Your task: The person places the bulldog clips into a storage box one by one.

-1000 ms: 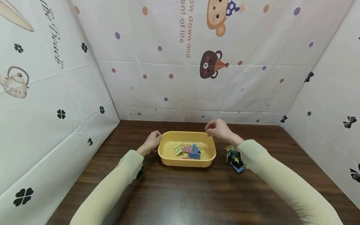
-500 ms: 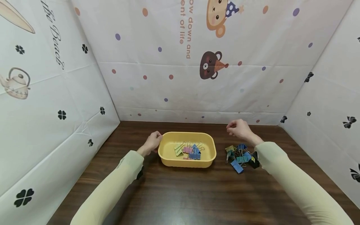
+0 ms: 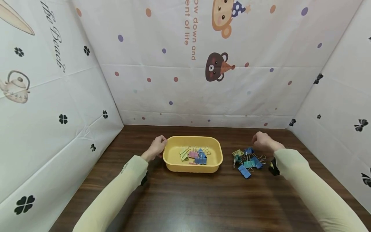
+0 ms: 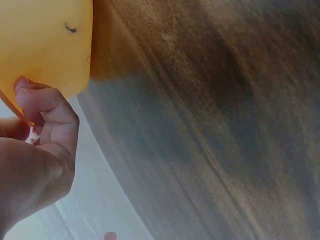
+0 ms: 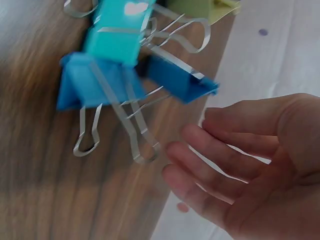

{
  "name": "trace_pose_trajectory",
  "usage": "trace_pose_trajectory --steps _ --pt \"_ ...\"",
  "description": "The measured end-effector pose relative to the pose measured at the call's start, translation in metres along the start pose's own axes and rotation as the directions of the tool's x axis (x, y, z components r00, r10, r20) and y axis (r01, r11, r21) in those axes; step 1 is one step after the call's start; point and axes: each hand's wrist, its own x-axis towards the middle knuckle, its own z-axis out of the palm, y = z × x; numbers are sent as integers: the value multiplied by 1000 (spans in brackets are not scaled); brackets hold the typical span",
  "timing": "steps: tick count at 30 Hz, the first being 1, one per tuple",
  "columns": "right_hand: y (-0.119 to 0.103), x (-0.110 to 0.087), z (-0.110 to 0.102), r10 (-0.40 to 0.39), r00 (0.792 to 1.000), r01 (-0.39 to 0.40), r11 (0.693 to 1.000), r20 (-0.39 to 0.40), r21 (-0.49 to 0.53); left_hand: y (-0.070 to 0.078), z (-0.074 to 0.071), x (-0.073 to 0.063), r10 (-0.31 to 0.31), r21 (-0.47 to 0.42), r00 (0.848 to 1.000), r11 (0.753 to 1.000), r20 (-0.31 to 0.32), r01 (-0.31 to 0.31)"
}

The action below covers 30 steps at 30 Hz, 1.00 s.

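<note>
My left hand point(image 3: 156, 146) grips the left rim of a yellow plastic basin point(image 3: 191, 168), and the left wrist view shows the thumb and fingers pinching the basin wall point(image 4: 47, 42). Inside the basin lie blue binder clips point(image 3: 200, 160), a pink binder clip point(image 3: 193, 154) and a light green binder clip point(image 3: 184, 155). My right hand point(image 3: 263, 141) hovers behind a pile of binder clips to the basin's right, holding nothing. In the right wrist view its relaxed fingers point(image 5: 215, 172) are near a blue binder clip point(image 5: 102, 80) and a teal binder clip point(image 5: 117, 35).
The pile also has an olive binder clip point(image 3: 238, 152), a dark blue binder clip point(image 3: 248, 150) and a blue binder clip point(image 3: 244, 171) in front. Everything rests on a dark wooden table point(image 3: 185, 203). White printed sheets point(image 3: 139, 93) stand behind and at both sides.
My right hand has moved right from the basin's back right corner to the clip pile, uncovering the clips its sleeve hid. The left hand and the basin have stayed in place.
</note>
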Motion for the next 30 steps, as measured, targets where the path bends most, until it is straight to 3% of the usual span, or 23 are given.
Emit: trace_pose_trajectory --steps 6,10,16,22,30 --pt "17 -1 5 82 990 -92 992 116 90 0 0 -1 4 11 1000 1000 -11 -3" --pt "25 -1 11 66 987 -84 989 147 119 1 1 -1 5 20 1000 1000 -9 -4" --pt "31 5 19 28 991 -42 994 135 99 1 2 -1 9 15 1000 1000 -6 -9" --pt "30 6 18 35 990 -49 994 138 99 1 2 0 8 12 1000 1000 -7 -8" --pt "32 9 22 33 997 -38 997 64 70 0 1 0 7 9 1000 1000 0 -7"
